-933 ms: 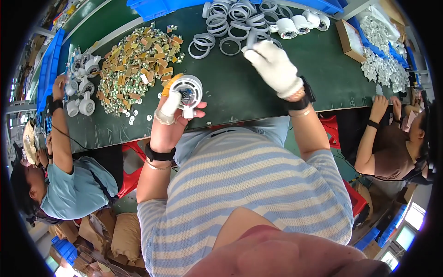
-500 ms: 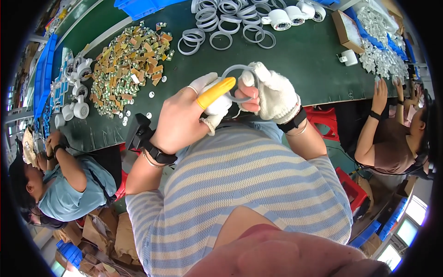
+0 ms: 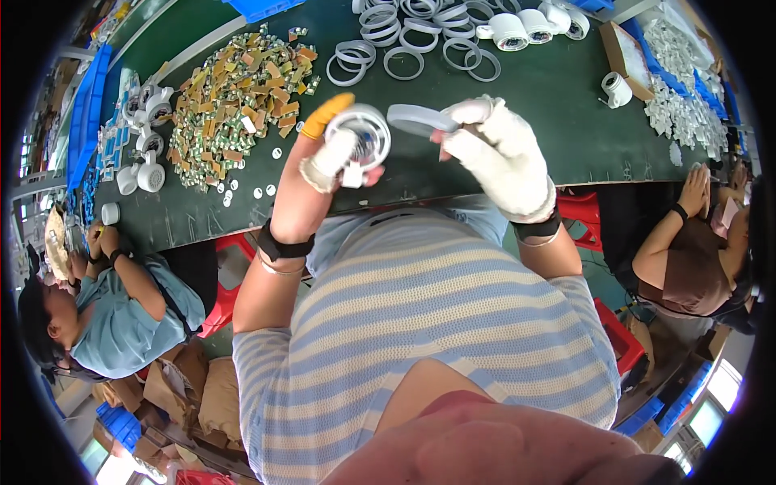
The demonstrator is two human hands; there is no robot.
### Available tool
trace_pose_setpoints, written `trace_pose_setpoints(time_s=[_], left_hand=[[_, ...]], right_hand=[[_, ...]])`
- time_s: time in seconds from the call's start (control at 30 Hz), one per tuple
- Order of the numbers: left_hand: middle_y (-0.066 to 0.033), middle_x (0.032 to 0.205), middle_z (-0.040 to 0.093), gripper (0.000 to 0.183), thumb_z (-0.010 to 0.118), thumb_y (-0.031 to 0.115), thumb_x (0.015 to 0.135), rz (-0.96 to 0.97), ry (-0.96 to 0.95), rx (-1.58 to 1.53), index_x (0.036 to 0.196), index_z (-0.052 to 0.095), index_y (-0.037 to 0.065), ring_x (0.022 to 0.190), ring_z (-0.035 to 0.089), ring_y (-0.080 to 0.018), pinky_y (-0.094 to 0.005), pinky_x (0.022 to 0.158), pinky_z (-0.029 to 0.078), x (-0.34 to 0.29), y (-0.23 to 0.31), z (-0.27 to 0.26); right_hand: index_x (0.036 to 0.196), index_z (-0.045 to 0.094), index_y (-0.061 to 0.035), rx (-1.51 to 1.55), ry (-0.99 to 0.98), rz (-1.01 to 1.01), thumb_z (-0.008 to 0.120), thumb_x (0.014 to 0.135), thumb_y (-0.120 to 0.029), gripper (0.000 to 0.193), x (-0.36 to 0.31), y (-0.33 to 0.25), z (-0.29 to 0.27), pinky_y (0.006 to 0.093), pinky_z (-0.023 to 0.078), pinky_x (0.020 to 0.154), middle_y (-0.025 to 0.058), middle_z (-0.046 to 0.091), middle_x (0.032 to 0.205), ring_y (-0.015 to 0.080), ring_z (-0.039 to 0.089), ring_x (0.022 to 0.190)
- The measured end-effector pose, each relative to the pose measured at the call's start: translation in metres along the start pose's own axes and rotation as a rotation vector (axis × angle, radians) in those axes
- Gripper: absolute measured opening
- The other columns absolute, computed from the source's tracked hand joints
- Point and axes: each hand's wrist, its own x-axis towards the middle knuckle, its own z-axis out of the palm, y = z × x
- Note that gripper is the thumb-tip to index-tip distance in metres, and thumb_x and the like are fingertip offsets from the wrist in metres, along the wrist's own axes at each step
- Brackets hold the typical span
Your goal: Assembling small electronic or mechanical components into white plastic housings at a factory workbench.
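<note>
My left hand (image 3: 311, 182), with a yellow finger cot and a white cover over the thumb, is closed on a small white round housing (image 3: 383, 139). The open face of the housing is turned up and shows a round inside; a short white stub sticks out at its near side. In a white knit glove with bare fingertips, my right hand (image 3: 509, 166) pinches a grey ring (image 3: 422, 120) by its right edge. The ring is seen almost edge-on, just right of the housing and apart from it.
Several grey rings (image 3: 403, 63) and white housings (image 3: 509, 32) lie at the back of the green table (image 3: 453, 174). A heap of small circuit boards (image 3: 234, 113) is at left. Clear plastic parts (image 3: 683, 105) and a cardboard box (image 3: 624, 56) stand right. Co-workers sit on both sides.
My hands have moved apart, and the ring has tipped from face-up to nearly edge-on. My left hand has turned, bringing the open face of the housing into view.
</note>
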Motion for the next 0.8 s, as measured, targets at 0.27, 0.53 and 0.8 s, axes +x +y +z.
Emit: trace_pose_setpoints(time_s=[0.27, 0.53, 0.8], left_hand=[[-0.0132, 0.153, 0.046, 0.106, 0.087, 0.02, 0.085, -0.009, -0.112, -0.136, 0.165, 0.018, 0.012, 0.132, 0.057, -0.0289, -0.0445, 0.104, 0.055, -0.006, -0.019, 0.017], [-0.0117, 0.153, 0.045, 0.12, 0.089, -0.002, 0.075, 0.048, -0.068, -0.067, 0.167, 0.015, 0.017, 0.135, 0.054, -0.0274, -0.0439, 0.107, 0.053, -0.008, -0.025, 0.021], [-0.0111, 0.153, 0.045, 0.118, 0.088, -0.004, 0.075, 0.069, -0.064, -0.029, 0.166, 0.017, 0.019, 0.137, 0.053, -0.0263, -0.0435, 0.108, 0.053, -0.01, -0.026, 0.021]], right_hand=[[0.118, 0.063, 0.0013, 0.343, -0.105, 0.23, 0.064, 0.103, -0.014, 0.021, 0.005, -0.007, 0.01, 0.0299, 0.057, 0.079, 0.0126, 0.07, 0.105, 0.0158, 0.069, 0.087], [0.119, 0.064, 0.0022, 0.293, -0.162, 0.254, 0.064, 0.103, -0.015, 0.024, 0.007, -0.01, 0.008, 0.0295, 0.057, 0.08, 0.012, 0.07, 0.106, 0.0154, 0.069, 0.089], [0.122, 0.064, 0.0038, 0.279, -0.178, 0.306, 0.064, 0.103, -0.012, 0.025, 0.009, -0.016, 0.005, 0.0314, 0.06, 0.085, 0.0127, 0.07, 0.108, 0.0169, 0.071, 0.095]])
